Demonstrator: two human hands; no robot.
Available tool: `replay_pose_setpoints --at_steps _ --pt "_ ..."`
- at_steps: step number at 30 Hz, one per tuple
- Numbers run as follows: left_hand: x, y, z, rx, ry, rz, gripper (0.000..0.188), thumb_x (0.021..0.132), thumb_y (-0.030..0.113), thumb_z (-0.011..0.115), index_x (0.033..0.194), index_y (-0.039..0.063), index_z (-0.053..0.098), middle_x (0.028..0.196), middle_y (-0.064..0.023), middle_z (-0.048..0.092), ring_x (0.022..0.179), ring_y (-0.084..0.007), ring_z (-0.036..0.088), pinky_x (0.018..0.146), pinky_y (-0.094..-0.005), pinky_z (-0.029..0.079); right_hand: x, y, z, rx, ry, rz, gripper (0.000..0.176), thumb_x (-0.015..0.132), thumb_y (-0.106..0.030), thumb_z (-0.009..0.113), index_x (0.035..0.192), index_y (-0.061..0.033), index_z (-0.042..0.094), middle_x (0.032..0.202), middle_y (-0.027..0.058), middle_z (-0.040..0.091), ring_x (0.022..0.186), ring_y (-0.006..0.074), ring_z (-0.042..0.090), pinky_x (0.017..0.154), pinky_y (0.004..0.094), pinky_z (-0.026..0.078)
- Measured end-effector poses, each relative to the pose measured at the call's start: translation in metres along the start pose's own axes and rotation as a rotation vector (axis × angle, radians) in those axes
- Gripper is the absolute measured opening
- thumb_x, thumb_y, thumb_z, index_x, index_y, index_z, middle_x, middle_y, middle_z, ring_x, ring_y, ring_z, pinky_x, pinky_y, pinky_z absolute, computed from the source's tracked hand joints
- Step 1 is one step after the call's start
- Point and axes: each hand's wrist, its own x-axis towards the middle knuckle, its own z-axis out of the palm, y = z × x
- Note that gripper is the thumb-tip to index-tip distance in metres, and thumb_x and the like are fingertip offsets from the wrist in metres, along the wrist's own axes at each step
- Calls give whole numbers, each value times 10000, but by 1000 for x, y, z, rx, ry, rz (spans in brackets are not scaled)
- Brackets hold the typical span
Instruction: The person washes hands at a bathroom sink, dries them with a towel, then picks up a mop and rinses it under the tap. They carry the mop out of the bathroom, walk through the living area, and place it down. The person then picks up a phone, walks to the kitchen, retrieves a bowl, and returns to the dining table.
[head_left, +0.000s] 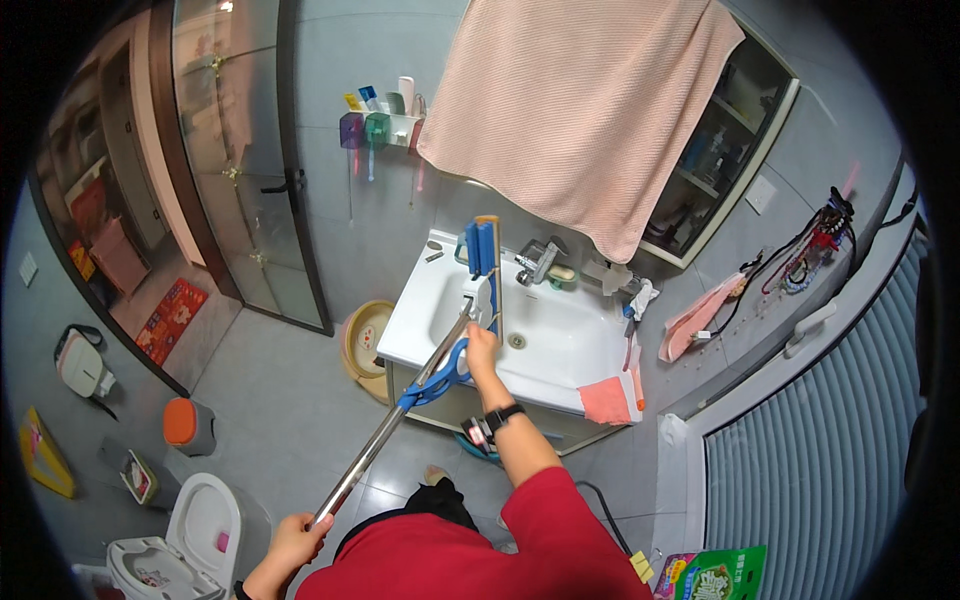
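Note:
My left hand (294, 541) grips the lower end of the metal pole of a sponge mop (375, 442). Higher up, my right hand (482, 351) is closed near the mop's blue lever handle (442, 377) and upper shaft; its exact hold is partly hidden. The mop head (483, 247), blue with a tan edge, stands over the left part of the white washbasin (442, 337). Behind it are the faucet (534, 264) and a green soap dish (561, 276). A pink cloth (604, 400) lies on the basin's front right corner.
A pink towel (585, 112) hangs over the mirror cabinet (720, 150). Left of the vanity are stacked basins (369, 337). An orange-lidded bin (180, 422) and an open toilet (206, 517) stand at lower left, near a glass door (247, 172). A dark hose (607, 510) runs along the floor at right.

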Motion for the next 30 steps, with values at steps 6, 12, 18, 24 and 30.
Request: replay_pose_setpoints --at_steps 6,12,18,24,30 --pt "24 -9 4 -11 10 -10 403 893 391 606 691 51 527 535 -7 470 419 -104 422 375 -273 331 -122 -67 -48 -277 132 -66 475 952 -299 481 605 24 461 512 125 380 497 192 323 505 393 328" --pt "35 -2 6 82 19 66 447 888 429 596 676 43 518 539 -19 492 430 -116 462 387 -282 363 -201 -113 -26 -176 -35 -52 450 988 -340 412 697 0 463 569 98 393 533 185 382 520 366 342" --pt "30 9 0 144 53 119 452 892 443 578 688 42 535 540 -21 504 430 -121 474 397 -288 373 -203 -128 -25 -163 -34 -37 464 998 -339 382 673 -15 443 550 53 382 521 158 381 507 346 330" --pt "24 12 -7 160 76 158 441 894 439 574 711 40 550 532 -17 506 423 -123 471 402 -294 369 -204 -141 -25 -83 -23 -65 467 1000 -343 387 655 -32 433 546 16 370 523 122 365 494 313 311" --pt "23 15 -11 218 129 213 457 885 444 579 695 29 565 535 -45 538 444 -155 505 435 -320 391 -201 -152 -27 -25 -13 -56 413 985 -288 425 704 10 476 561 152 399 503 272 370 503 392 330"
